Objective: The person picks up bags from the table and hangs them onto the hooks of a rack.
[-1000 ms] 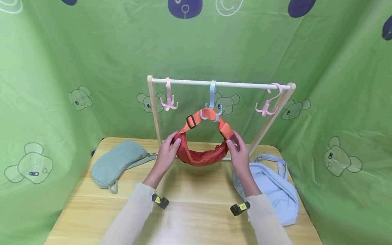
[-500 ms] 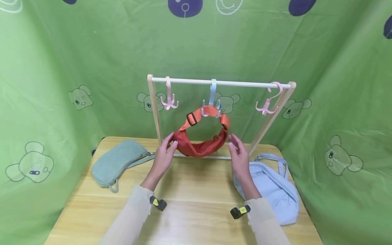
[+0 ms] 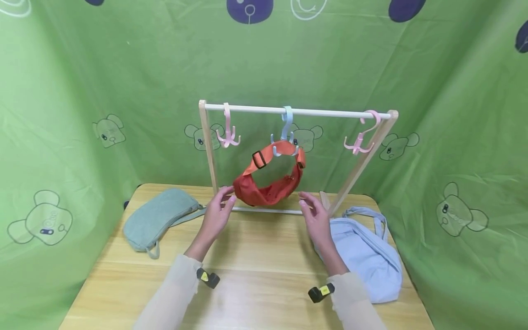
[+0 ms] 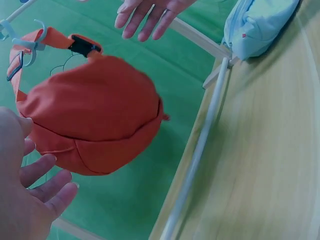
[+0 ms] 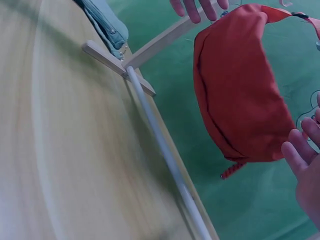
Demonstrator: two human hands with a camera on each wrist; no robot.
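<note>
A red waist bag with an orange strap and black buckles hangs from the blue hook at the middle of the rack's rail. Its strap lies over the hook's prongs, and the pouch hangs above the table, tilted lower at the left. My left hand is at the bag's left end, fingers relaxed and holding nothing. On the other side my right hand stands a little apart from the pouch, its fingers loosely bent. Both wrist views show the full pouch, with a zipper pull dangling in the right one.
A pink hook hangs at the rail's left and another pink hook at its right. A grey-green bag lies on the table's left, a light blue bag at its right beside my forearm. Green curtains surround the wooden table.
Both hands have let go of the red waist bag and moved down, the left slightly outward. The bag now hangs by its strap, slightly higher and turned, and the blue hook has rotated.
</note>
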